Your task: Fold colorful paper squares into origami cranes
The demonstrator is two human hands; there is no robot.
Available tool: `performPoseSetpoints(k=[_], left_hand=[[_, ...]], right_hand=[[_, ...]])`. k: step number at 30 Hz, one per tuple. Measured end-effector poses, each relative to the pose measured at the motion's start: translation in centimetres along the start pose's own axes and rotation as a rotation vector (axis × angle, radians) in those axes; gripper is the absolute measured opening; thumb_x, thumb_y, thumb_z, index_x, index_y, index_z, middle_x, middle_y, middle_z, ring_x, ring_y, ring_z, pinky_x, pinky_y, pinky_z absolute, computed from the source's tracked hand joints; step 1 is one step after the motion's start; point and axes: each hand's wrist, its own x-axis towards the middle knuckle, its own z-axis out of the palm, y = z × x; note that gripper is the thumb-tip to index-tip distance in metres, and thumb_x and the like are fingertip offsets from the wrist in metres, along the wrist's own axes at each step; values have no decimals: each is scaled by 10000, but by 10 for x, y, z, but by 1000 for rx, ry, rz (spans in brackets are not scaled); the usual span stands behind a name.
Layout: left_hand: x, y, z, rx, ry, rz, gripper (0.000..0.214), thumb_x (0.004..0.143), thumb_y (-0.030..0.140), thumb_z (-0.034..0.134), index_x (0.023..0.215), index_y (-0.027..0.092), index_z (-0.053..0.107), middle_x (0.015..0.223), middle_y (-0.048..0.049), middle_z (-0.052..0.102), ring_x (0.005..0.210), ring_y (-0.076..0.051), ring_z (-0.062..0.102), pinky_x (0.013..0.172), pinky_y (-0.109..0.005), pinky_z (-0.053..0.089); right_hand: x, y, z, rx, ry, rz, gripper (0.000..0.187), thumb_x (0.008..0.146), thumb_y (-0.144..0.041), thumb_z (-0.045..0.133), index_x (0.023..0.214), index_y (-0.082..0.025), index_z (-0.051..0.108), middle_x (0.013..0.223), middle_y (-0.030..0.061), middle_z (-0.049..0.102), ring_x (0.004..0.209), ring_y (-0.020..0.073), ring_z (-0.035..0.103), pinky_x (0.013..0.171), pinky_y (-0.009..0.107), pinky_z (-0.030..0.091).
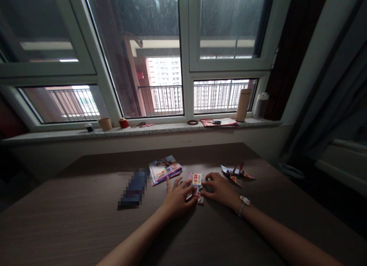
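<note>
A small piece of folded printed paper [197, 179] with a yellow "89.9" label lies on the table between my two hands. My left hand [180, 195] holds its left and lower edge down, thumb near the bottom and the outer fingers spread over the tabletop. At the paper's right edge, my right hand [220, 188] grips with bent fingers and thumb; a bracelet [244, 200] circles that wrist. Beyond my left hand rests a stack of colourful printed sheets [164, 168]. Pointed folded-paper shapes [237, 175] stand to the right of my right hand.
A blurred-out dark object [134, 189] lies left on the brown table [71, 212]. Along the windowsill [166, 129] are a paper cup [105, 123], a red container [123, 123], scissors [217, 122] on papers, a tan flask [243, 105] and a clear bottle [260, 105].
</note>
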Motion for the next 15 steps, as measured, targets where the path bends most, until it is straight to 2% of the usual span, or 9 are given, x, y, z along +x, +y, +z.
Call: performPoseSetpoints(k=[10, 15], left_hand=[[-1, -1, -1, 16, 5, 6, 339, 884, 561, 504, 1176, 418, 600, 1409, 61, 514, 1345, -341, 317, 1050, -704, -155], [-1, 0, -1, 6, -1, 1, 350, 895, 575, 474, 1182, 416, 597, 1405, 52, 516, 1347, -337, 314, 1049, -710, -150]], right_hand=[[-5, -5, -6, 44, -58, 20, 624, 637, -576, 751, 1159, -248, 658, 1229, 77, 552, 1134, 266, 501, 1005, 376, 392], [-6, -6, -7, 60, -71, 11, 641, 627, -569, 754, 1159, -232, 631, 1238, 80, 539, 1152, 270, 488, 1018, 375, 383]])
